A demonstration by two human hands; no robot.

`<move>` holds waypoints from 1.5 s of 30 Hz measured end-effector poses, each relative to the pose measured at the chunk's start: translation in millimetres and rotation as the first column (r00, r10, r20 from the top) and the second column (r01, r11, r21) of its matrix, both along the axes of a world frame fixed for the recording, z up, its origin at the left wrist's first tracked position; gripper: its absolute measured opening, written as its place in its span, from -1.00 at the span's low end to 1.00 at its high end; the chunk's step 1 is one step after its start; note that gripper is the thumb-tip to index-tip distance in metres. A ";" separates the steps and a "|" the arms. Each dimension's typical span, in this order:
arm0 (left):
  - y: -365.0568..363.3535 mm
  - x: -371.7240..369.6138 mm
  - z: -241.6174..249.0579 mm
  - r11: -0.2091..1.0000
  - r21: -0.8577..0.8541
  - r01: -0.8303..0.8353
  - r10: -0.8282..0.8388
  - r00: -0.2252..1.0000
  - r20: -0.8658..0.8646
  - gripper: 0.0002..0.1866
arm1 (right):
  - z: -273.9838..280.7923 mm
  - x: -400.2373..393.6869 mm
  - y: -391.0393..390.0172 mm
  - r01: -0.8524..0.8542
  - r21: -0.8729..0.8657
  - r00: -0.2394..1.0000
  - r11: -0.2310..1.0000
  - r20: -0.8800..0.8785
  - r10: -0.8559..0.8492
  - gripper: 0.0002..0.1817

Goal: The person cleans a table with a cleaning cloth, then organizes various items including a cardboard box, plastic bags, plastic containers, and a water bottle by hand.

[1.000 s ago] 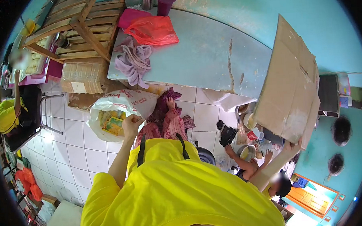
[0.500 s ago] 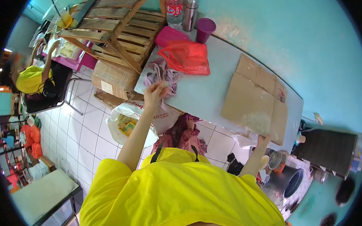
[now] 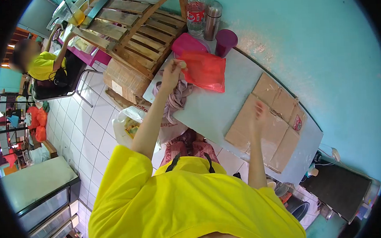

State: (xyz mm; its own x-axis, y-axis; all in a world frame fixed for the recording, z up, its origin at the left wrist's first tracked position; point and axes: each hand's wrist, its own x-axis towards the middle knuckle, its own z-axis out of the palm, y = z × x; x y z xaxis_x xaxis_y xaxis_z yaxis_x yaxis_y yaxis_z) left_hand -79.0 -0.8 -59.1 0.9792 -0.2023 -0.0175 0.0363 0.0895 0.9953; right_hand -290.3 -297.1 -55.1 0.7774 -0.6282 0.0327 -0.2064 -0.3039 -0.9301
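My left hand (image 3: 171, 74) pinches a small pale round thing (image 3: 182, 65) at the left edge of a red plastic bag (image 3: 205, 73) on the table. Just below that hand lies a crumpled greyish-purple cloth (image 3: 177, 98). My right hand (image 3: 258, 115) is over the flattened cardboard (image 3: 253, 135) on the right part of the table; its fingers are smeared by motion. Behind the red bag is a pink plastic item (image 3: 188, 44), with a purple cup (image 3: 226, 41) beside it.
A water bottle (image 3: 195, 16) and a steel flask (image 3: 212, 22) stand by the wall. A slatted wooden rack (image 3: 140, 32) and a cardboard box (image 3: 127, 79) are left of the table (image 3: 203, 114). A white bag (image 3: 122, 126) sits below. Another person (image 3: 43, 66) sits at the far left.
My left hand has moved from the cloth up to the red bag, whose shape has shifted. My right hand has left the cardboard's near edge and moved up over it. The cardboard has shifted slightly.
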 end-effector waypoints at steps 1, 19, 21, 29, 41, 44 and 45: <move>-9.1 -14.1 22.3 0.998 -0.046 0.041 -0.043 0.998 -0.046 -0.86 | 3.9 29.4 20.1 -0.207 0.103 0.975 0.973 0.106 0.196 -0.66; -86.4 -55.5 100.7 0.998 -0.043 -0.041 0.042 0.999 0.026 -0.79 | 72.4 105.1 64.7 -0.299 -0.231 0.882 0.926 0.302 0.361 -0.74; -105.1 -52.5 106.9 0.992 -0.077 -0.095 0.100 0.993 0.058 -0.85 | 73.6 97.8 63.2 -0.308 -0.330 0.859 0.892 0.307 0.410 -0.72; -116.8 -37.8 123.4 0.674 0.726 0.140 -0.385 0.905 0.183 -0.84 | 81.3 67.0 66.6 -0.421 -0.319 0.821 0.849 0.263 0.506 -0.65; -144.2 -12.9 76.8 0.819 0.527 -0.227 -0.170 0.781 0.601 -0.68 | 83.3 41.2 67.4 -0.533 -0.374 0.767 0.759 0.164 0.620 -0.71; -133.4 -1.6 78.8 0.782 0.621 -0.041 -0.272 0.875 0.401 -0.77 | 83.7 29.6 59.6 -0.526 -0.389 0.768 0.756 0.164 0.619 -0.78; -129.5 0.0 84.2 0.764 0.644 0.040 -0.299 0.907 0.297 -0.80 | 79.5 25.8 52.5 -0.516 -0.278 0.794 0.810 0.200 0.574 -0.81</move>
State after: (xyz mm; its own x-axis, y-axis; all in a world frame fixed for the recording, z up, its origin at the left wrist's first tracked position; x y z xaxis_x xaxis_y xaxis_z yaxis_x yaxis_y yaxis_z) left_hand -79.0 -130.4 25.1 0.8872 -0.4370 0.1482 -0.3809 -0.5123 0.7697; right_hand -264.5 -244.6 24.4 0.9310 -0.0592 0.3603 0.2915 -0.4740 -0.8309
